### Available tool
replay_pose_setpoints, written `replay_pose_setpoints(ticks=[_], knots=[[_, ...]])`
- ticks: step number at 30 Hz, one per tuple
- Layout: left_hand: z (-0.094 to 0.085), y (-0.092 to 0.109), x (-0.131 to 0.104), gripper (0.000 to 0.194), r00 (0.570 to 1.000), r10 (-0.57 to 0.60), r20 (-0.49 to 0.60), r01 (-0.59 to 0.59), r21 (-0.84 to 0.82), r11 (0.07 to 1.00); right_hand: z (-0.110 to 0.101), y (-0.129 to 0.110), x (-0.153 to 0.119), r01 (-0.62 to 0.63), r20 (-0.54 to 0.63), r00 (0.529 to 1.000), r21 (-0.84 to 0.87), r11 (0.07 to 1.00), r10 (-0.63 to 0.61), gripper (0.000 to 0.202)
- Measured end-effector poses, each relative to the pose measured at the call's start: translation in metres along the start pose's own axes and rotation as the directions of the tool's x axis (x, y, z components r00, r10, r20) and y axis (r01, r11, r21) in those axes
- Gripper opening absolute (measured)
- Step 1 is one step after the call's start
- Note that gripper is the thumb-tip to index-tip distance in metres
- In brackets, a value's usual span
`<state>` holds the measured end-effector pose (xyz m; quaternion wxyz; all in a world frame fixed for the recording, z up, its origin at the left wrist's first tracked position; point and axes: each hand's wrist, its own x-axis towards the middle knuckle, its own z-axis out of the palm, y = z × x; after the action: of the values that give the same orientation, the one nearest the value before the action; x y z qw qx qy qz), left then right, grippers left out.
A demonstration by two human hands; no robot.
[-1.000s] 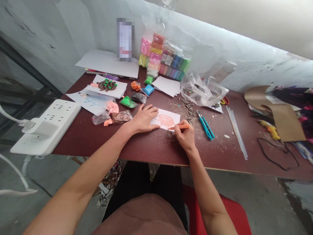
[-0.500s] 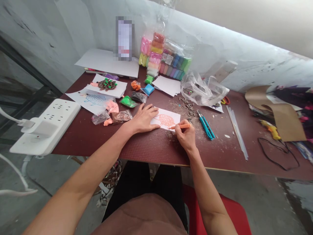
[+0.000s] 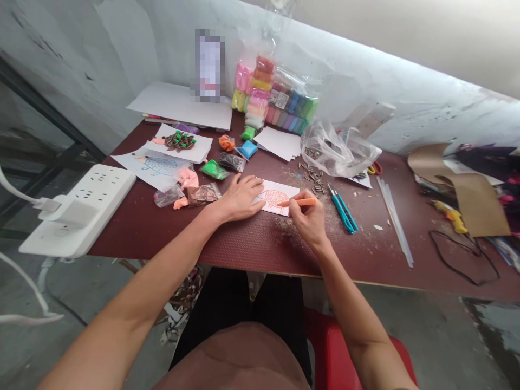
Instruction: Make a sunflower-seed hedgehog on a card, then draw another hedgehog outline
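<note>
A small white card point(image 3: 269, 209) lies near the table's front edge, with an orange outline drawing point(image 3: 275, 198) of a rounded, spiky-looking body and short legs. My left hand point(image 3: 240, 198) rests flat over the card's left end, fingers spread. My right hand point(image 3: 307, 215) is closed around an orange marker point(image 3: 303, 202), whose tip touches or hovers just over the lower right part of the drawing. Left of my left hand are clay packets, brown point(image 3: 204, 193) and green point(image 3: 214, 169). Sunflower seeds point(image 3: 312, 176) lie scattered beyond my right hand.
A teal cutter point(image 3: 343, 211) and clear glue sticks point(image 3: 396, 222) lie to the right, with a yellow glue gun point(image 3: 452, 216) farther over. A white power strip point(image 3: 81, 216) is at the left edge. Colored clay packs point(image 3: 260, 92) and a plastic bag point(image 3: 339, 149) stand behind.
The marker tip has moved slightly up and left, from below the drawing onto its lower right part. More orange leg lines show. My left hand has stayed in place.
</note>
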<state>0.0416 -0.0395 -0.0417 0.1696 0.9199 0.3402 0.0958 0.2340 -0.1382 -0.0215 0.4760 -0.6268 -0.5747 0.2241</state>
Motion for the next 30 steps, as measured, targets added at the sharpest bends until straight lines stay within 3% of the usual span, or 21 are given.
replay_pose_setpoints(ticks=[2, 7, 30], knots=[[-0.003, 0.000, -0.001, 0.043, 1.000, -0.007, 0.029, 0.007, -0.012, 1.000, 0.006, -0.001, 0.001, 0.031, 0.026, 0.999, -0.003, 1.000, -0.031, 0.022], [-0.008, -0.001, -0.002, 0.045, 0.998, -0.007, 0.061, 0.009, -0.033, 0.999, 0.016, 0.008, -0.005, 0.025, -0.034, 0.999, -0.026, 0.999, -0.026, 0.023], [-0.005, -0.003, -0.002, 0.047, 0.999, 0.003, 0.042, -0.002, -0.041, 0.999, 0.020, 0.013, -0.008, -0.011, 0.083, 0.996, -0.022, 1.000, 0.013, 0.021]])
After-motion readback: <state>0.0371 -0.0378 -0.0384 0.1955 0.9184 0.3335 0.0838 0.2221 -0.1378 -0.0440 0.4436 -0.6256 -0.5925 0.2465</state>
